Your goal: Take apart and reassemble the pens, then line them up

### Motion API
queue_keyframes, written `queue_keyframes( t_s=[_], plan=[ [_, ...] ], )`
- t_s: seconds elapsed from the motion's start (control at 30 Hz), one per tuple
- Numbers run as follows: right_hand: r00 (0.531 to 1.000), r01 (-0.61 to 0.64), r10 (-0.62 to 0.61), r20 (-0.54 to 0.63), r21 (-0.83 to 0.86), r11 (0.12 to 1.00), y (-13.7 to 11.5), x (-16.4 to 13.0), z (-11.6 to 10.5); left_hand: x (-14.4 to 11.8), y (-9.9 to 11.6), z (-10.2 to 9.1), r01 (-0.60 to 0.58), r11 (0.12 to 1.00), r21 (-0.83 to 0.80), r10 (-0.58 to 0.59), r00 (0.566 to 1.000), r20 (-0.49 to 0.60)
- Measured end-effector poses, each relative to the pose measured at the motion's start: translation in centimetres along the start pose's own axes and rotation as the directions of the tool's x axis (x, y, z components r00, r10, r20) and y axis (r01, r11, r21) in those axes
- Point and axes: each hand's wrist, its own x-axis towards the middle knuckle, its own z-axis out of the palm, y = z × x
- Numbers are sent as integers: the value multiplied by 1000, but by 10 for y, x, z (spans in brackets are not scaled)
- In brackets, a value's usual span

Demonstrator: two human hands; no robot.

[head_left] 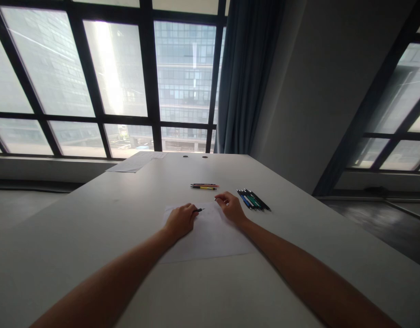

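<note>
Head view: left hand (180,221) fingers grip pen (199,210) — right hand (231,207) fingers curled on paper (210,237).

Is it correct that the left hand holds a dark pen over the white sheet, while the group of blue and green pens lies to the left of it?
Not quite. The head view shows the blue and green pens lying right of the right hand; the left hand does hold a dark pen over the white sheet.
</note>
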Motion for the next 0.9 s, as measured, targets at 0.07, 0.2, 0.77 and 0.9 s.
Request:
queue_keyframes(
  t_s=[0.07, 0.2, 0.77, 0.9],
  plan=[
    [998, -59, 59, -1, 3, 998, 2, 1, 0, 0, -1, 1, -9, 1000, 3, 9, 1000, -10],
    [988, -150, 148, -38, -57, 987, 7, 3, -2, 0, -2, 2, -14, 1000, 0, 14, 1000, -20],
    [972, 205, -92, 215, -593, 779, 13, 4, -12, -1, 1, -1, -2, 1000, -6, 2, 1000, 4],
    [974, 189, -76, 213, -582, 791, 15, 4, -13, 0, 1, 0, -6, 1000, -4, 6, 1000, 3]
  ],
)
